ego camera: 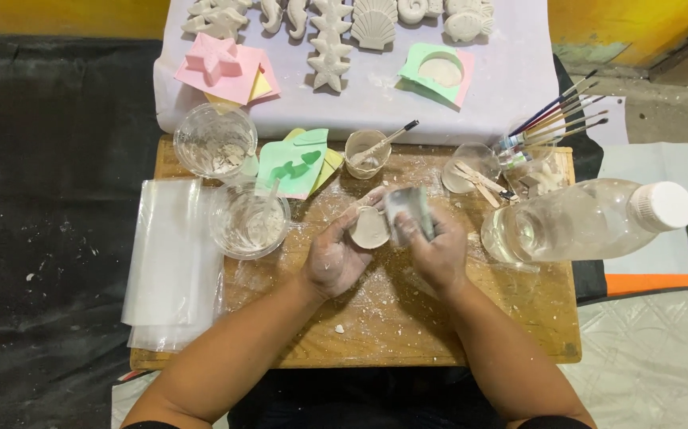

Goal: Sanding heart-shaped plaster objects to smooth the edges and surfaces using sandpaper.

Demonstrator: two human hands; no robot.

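Note:
My left hand (334, 256) holds a small round white plaster piece (369, 229) between thumb and fingers above the wooden board (407, 334). My right hand (437, 253) grips a folded grey-green piece of abrasive paper or sponge (409, 208) and presses it against the right edge of the plaster piece. Both hands are dusted with white powder. White dust lies on the board beneath them.
Two clear cups (248, 221) (215, 141) with plaster residue, a green mould (294, 163), a small cup with a brush (366, 151), a cup of sticks (471, 168), brushes (554, 119), a clear bottle (590, 221), plastic bags (173, 262). Plaster sea shapes (330, 40) lie on the white cloth.

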